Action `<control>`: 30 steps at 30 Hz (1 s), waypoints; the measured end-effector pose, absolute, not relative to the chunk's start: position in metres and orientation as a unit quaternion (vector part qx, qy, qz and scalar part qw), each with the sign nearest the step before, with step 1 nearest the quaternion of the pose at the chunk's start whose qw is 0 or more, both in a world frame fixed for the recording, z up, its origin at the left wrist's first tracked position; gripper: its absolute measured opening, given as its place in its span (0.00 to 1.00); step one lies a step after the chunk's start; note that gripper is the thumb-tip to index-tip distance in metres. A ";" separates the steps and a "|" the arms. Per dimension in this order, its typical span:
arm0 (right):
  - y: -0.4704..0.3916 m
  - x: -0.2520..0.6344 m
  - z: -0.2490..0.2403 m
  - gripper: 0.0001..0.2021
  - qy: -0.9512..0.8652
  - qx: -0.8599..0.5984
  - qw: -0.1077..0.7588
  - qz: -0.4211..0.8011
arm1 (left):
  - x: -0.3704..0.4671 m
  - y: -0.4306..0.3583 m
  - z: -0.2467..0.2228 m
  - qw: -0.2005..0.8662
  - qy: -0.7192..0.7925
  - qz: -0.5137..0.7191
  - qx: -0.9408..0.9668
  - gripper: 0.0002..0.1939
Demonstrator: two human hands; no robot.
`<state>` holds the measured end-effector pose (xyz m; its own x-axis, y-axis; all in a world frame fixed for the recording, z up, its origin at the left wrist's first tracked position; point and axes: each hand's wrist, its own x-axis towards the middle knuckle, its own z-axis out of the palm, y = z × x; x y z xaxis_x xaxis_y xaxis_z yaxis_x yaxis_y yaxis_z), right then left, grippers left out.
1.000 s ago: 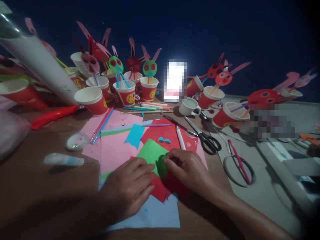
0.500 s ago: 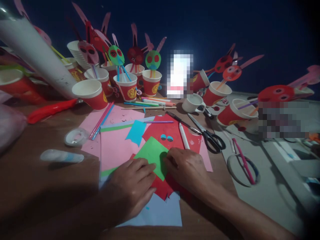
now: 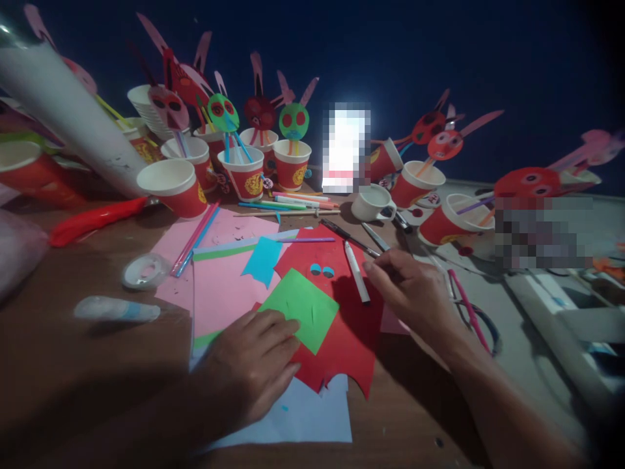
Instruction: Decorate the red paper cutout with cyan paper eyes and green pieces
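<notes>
My left hand (image 3: 258, 361) lies over the lower left edge of a green paper square (image 3: 305, 309), its fingers bent and resting on the paper, the thumb apart from them. Short slits or creases show in the square's middle. Under it is a red paper sheet (image 3: 351, 348) with a curved cut along its lower edge. My right hand (image 3: 413, 283) is over the black-handled scissors, thumb apart from half-curled fingers; it hides the handles and only the blades (image 3: 375, 236) show. Two small blue-and-black paper eyes (image 3: 322, 270) and a white marker (image 3: 357, 271) lie on the red sheet.
Paper cups (image 3: 244, 172) holding straw-mounted paper faces line the back. A white mug (image 3: 372, 203) and several pens stand or lie before them. Clear tape (image 3: 145, 271), a glue tube (image 3: 117, 309), a blue paper piece (image 3: 263, 259) and pink sheets (image 3: 222, 280) are at left.
My right hand has left the green square and moved right, over the scissors. The square's right part, with its slits or creases, is now uncovered. My left hand stays on the paper.
</notes>
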<state>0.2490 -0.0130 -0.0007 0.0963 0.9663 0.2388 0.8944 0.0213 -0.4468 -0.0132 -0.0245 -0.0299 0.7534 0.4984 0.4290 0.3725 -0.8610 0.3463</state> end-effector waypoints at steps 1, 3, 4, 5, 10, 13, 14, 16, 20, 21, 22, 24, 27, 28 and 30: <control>-0.010 0.254 -0.001 0.10 -0.662 -0.702 0.253 0.068 | -0.013 -0.025 -0.030 0.117 0.233 0.266 0.928 0.08; -0.005 0.261 -0.002 0.09 -0.658 -0.707 0.252 0.065 | -0.013 -0.025 -0.031 0.113 0.234 0.270 0.927 0.08; -0.004 0.263 -0.003 0.09 -0.659 -0.707 0.250 0.062 | -0.013 -0.024 -0.032 0.113 0.237 0.269 0.927 0.08; -0.003 0.265 -0.004 0.09 -0.660 -0.707 0.247 0.059 | -0.013 -0.024 -0.033 0.114 0.240 0.267 0.926 0.08; -0.003 0.267 -0.007 0.09 -0.675 -0.701 0.224 0.048 | -0.015 -0.024 -0.033 0.116 0.251 0.255 0.927 0.08; -0.002 0.266 -0.007 0.09 -0.681 -0.698 0.216 0.052 | -0.017 -0.024 -0.030 0.124 0.248 0.259 0.925 0.09; -0.002 0.266 -0.007 0.09 -0.682 -0.697 0.214 0.054 | -0.017 -0.024 -0.030 0.126 0.246 0.261 0.925 0.09; -0.002 0.265 -0.008 0.09 -0.686 -0.694 0.213 0.057 | -0.018 -0.024 -0.029 0.126 0.242 0.265 0.925 0.10; -0.001 0.261 -0.014 0.11 -0.689 -0.690 0.209 0.065 | -0.017 -0.022 -0.028 0.124 0.241 0.273 0.923 0.10; -0.001 0.260 -0.017 0.11 -0.691 -0.690 0.206 0.065 | -0.017 -0.021 -0.028 0.123 0.242 0.275 0.923 0.10; -0.002 0.258 -0.019 0.12 -0.691 -0.691 0.200 0.063 | -0.018 -0.021 -0.027 0.122 0.243 0.277 0.922 0.10; -0.002 0.254 -0.022 0.13 -0.692 -0.700 0.171 0.042 | -0.019 -0.019 -0.025 0.124 0.245 0.287 0.918 0.10; -0.002 0.247 -0.024 0.12 -0.691 -0.713 0.116 0.003 | -0.020 -0.017 -0.023 0.137 0.252 0.297 0.911 0.09; -0.002 0.245 -0.024 0.11 -0.691 -0.715 0.106 -0.005 | -0.021 -0.016 -0.022 0.141 0.255 0.298 0.909 0.09; -0.002 0.242 -0.024 0.09 -0.694 -0.712 0.104 -0.011 | -0.021 -0.016 -0.023 0.146 0.257 0.295 0.909 0.10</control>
<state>0.2419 -0.0025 -0.0238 0.0351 0.9863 0.1611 0.9911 -0.0137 -0.1324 -0.0209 -0.0157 -0.0227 0.6940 0.5527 0.4614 0.3801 -0.8255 0.4172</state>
